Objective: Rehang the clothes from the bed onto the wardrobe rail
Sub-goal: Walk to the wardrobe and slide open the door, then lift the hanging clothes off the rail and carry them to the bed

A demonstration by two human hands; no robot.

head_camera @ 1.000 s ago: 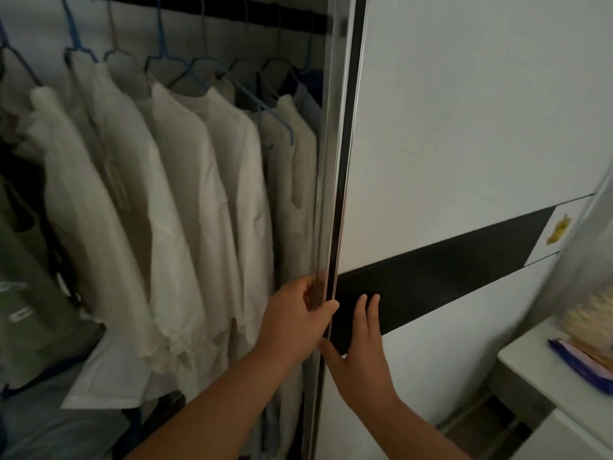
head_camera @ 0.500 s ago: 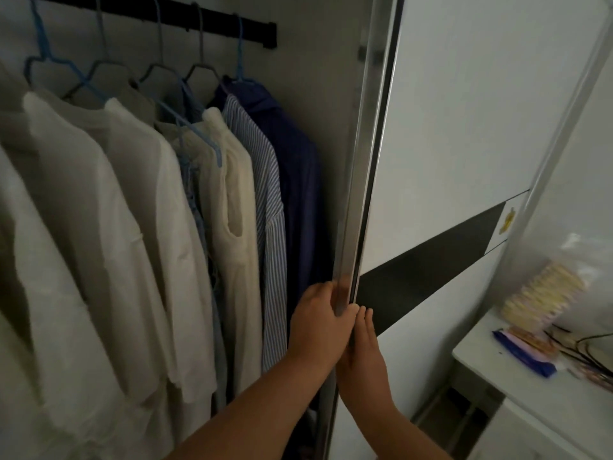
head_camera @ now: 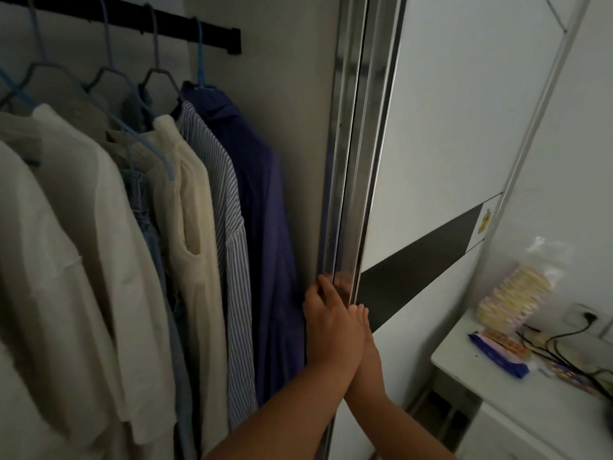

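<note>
The black wardrobe rail [head_camera: 132,19] runs along the top left and carries several hangers. On them hang white shirts [head_camera: 83,260], a cream top [head_camera: 195,234], a striped shirt [head_camera: 229,247] and a dark blue shirt [head_camera: 262,227] at the rail's right end. My left hand [head_camera: 326,313] grips the metal edge [head_camera: 351,161] of the white sliding door [head_camera: 447,144], fingers curled round it. Right beside it, my right hand [head_camera: 363,330] lies flat against the door face with straight fingers. The bed is out of view.
A white side table [head_camera: 497,386] stands low on the right, close to the door. On it are a bag of biscuits [head_camera: 510,293], a blue packet [head_camera: 497,356] and black cables. A wall socket [head_camera: 587,315] sits behind it.
The sliding door has moved right, uncovering the rail's end with the striped and dark blue shirts. My right hand has closed in beside my left at the door edge.
</note>
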